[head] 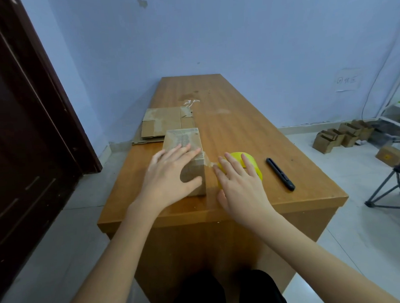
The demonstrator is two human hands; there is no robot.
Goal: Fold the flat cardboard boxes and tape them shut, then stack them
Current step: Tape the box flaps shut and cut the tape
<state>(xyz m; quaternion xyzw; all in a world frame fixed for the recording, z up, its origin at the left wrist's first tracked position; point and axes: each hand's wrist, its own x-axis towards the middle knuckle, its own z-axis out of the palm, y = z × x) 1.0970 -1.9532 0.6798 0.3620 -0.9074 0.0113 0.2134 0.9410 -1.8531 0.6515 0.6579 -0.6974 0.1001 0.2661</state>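
Near the front edge of the tabletop (227,127), the right hand (238,184) is curling its fingers over the yellow tape roll (251,159), holding it just beside the folded box (185,156); a clear strip of tape (209,162) is running from the roll to the box's right edge. The left hand (170,175) is lying flat on the box top, fingers spread and straight, pinning it down. The box is probably light, hollow and stiff only at its edges, so pressing near a corner should be steadying it without caving the flaps. A black utility knife (280,173) is lying right of the roll. Farther back, at the left edge, flat cardboard sheets (166,124) are waiting, overhanging slightly.
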